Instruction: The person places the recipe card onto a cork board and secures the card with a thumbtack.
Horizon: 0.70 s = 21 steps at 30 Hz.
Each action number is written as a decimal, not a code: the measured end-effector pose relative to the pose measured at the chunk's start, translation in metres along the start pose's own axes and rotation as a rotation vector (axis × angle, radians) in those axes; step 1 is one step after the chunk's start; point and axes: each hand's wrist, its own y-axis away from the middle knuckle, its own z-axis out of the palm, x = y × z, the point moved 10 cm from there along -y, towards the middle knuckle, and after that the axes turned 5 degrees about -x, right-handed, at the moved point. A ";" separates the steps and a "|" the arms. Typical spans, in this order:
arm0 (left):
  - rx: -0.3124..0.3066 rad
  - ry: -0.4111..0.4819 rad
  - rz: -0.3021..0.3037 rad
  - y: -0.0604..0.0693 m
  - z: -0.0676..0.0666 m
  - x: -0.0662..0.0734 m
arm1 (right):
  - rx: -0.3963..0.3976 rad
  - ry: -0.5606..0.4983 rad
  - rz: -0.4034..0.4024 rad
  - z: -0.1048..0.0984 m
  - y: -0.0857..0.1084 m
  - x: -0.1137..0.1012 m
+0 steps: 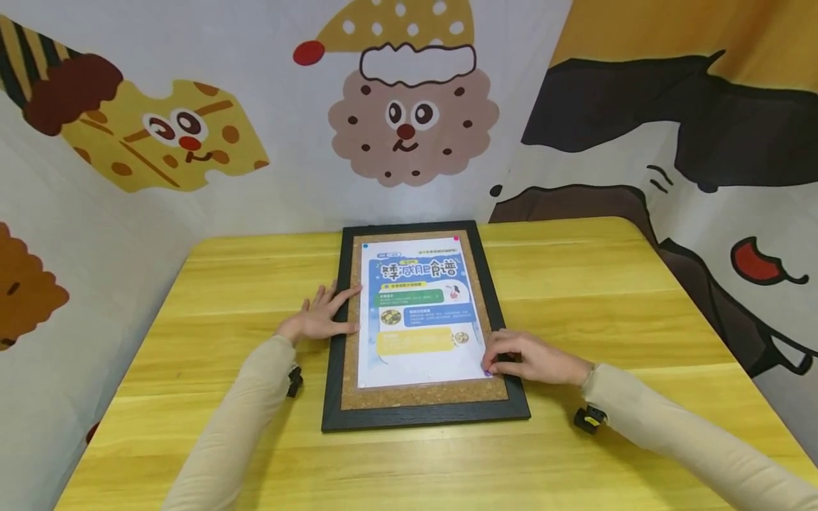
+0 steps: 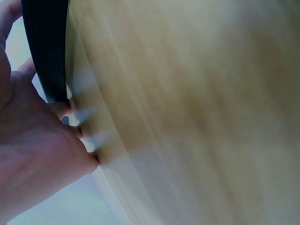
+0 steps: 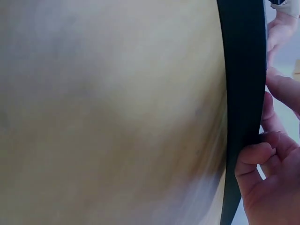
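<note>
A printed poster sheet (image 1: 418,369) lies on a cork board (image 1: 422,395) with a black frame (image 1: 424,420). One blue push pin (image 1: 366,245) sits at its top left corner and one pink push pin (image 1: 456,238) at its top right. At the lower right corner, my right hand (image 1: 530,357) pinches a small purple push pin (image 1: 488,372) against the sheet. My left hand (image 1: 319,316) rests with spread fingers across the frame's left side, its thumb and index tips at the sheet's edge. The right wrist view hides the pin from sight.
The board lies on a yellow wood-grain table (image 1: 255,270), near its far edge. Behind stands a wall cloth (image 1: 287,199) printed with cartoon food figures. Dark wrist cameras sit on both sleeves, the right one (image 1: 589,419) close to the tabletop.
</note>
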 end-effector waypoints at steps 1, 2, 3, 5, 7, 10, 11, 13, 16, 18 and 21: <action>0.001 0.001 -0.003 0.001 0.000 0.000 | 0.003 0.004 -0.002 0.000 0.000 -0.001; 0.004 0.001 -0.005 0.001 0.000 0.000 | 0.007 0.010 -0.004 0.000 0.000 -0.001; 0.005 0.002 -0.006 0.002 -0.001 0.001 | 0.011 0.022 -0.010 0.000 0.000 -0.002; 0.008 0.003 -0.007 0.003 -0.001 0.001 | 0.019 0.048 -0.020 0.000 0.000 -0.005; 0.010 0.001 -0.006 0.004 -0.002 0.001 | 0.025 0.073 -0.028 0.000 0.000 -0.006; 0.014 -0.005 -0.007 0.004 -0.003 -0.001 | 0.030 0.097 -0.025 0.000 -0.001 -0.007; 0.016 -0.007 -0.008 0.004 -0.003 -0.002 | 0.031 0.100 -0.020 0.000 -0.001 -0.007; 0.023 -0.006 -0.009 0.004 -0.003 -0.002 | 0.027 0.105 -0.005 0.000 -0.001 -0.007; 0.043 -0.002 -0.004 0.006 -0.002 0.000 | 0.021 0.099 0.023 0.001 -0.001 -0.005; 0.064 -0.002 0.004 0.008 -0.001 0.002 | 0.017 0.074 0.045 0.001 0.000 -0.004; 0.099 -0.008 0.015 0.010 0.000 0.004 | 0.027 0.033 0.080 0.001 0.003 -0.002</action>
